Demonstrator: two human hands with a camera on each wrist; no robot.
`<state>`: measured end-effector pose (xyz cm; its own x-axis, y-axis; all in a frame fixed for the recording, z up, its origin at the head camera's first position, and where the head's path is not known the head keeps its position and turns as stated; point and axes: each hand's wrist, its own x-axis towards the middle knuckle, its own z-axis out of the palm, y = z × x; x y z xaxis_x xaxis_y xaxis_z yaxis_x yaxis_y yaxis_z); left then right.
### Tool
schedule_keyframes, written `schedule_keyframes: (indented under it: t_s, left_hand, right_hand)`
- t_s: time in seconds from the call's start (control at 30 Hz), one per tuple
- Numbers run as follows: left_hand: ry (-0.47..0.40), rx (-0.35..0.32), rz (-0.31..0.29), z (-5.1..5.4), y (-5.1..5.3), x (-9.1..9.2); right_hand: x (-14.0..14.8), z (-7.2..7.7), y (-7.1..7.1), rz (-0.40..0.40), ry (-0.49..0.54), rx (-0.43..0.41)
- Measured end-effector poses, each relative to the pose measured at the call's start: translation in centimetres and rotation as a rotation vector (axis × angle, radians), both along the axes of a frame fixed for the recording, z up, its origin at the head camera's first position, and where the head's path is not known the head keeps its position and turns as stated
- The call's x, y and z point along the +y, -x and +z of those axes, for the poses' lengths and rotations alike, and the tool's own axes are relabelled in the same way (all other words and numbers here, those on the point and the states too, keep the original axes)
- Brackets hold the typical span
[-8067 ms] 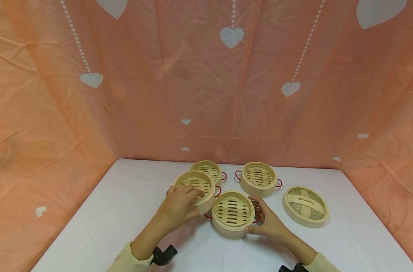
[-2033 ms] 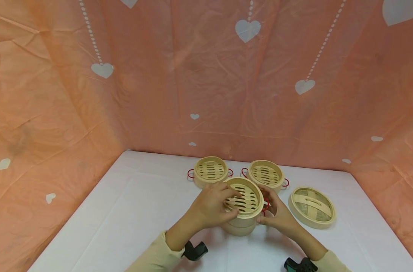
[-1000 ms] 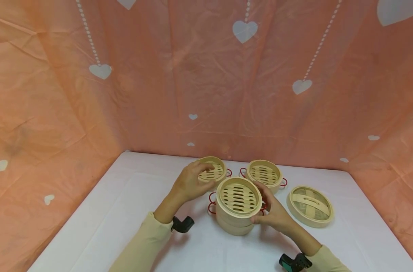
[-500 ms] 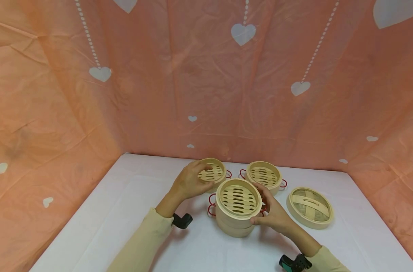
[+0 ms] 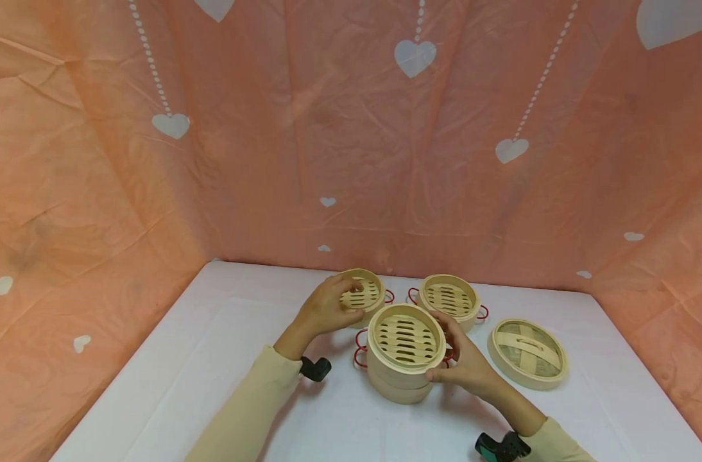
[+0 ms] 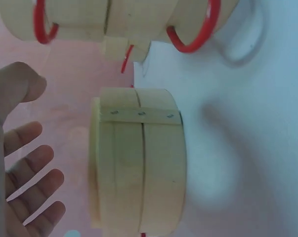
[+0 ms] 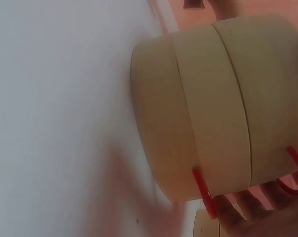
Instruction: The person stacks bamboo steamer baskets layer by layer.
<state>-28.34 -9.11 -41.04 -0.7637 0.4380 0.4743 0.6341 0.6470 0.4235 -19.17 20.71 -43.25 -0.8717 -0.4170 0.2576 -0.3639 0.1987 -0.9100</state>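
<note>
Two bamboo steamer baskets with red handles stand stacked (image 5: 400, 382) at the front middle, their slatted floor showing from above. My right hand (image 5: 466, 362) holds the stack at its right side, thumb in front and fingers behind by the red handles; the right wrist view shows fingers (image 7: 257, 210) near those handles. My left hand (image 5: 326, 307) hovers at the left of the back-left steamer basket (image 5: 371, 313), fingertips over its rim in the head view. In the left wrist view a gap shows between its spread fingers (image 6: 42, 190) and that basket (image 6: 144, 163).
Another steamer basket (image 5: 449, 300) stands at the back right, behind the stack. A round woven bamboo lid (image 5: 527, 354) lies on the white table (image 5: 230, 333) to the right. An orange cloth with pale hearts (image 5: 351, 160) surrounds the table on the back and sides.
My left hand set a basket on the front one, let go and moved left and back to the back-left basket. My right hand stays at the stack. Little moves in the last half second.
</note>
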Motion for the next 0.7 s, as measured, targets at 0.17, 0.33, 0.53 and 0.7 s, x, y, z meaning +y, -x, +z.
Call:
schedule_keyframes:
  t_s: [0.17, 0.33, 0.53, 0.7]
  left_hand:
    - [0.028, 0.021, -0.027, -0.5, 0.6, 0.1]
    - [0.042, 0.011, -0.04, -0.7, 1.0, 0.4]
    - [0.069, -0.028, -0.041, -1.1, 1.3, 0.7]
    - [0.102, -0.025, -0.029, -1.5, 1.4, 0.8]
  right_hand:
    - [0.0, 0.1, 0.0, -0.01, -0.012, -0.004]
    - [0.0, 0.1, -0.1, -0.01, -0.007, -0.016]
    - [0.0, 0.1, 0.0, -0.008, -0.013, -0.013]
    - [0.1, 0.1, 0.0, -0.01, -0.018, -0.014]
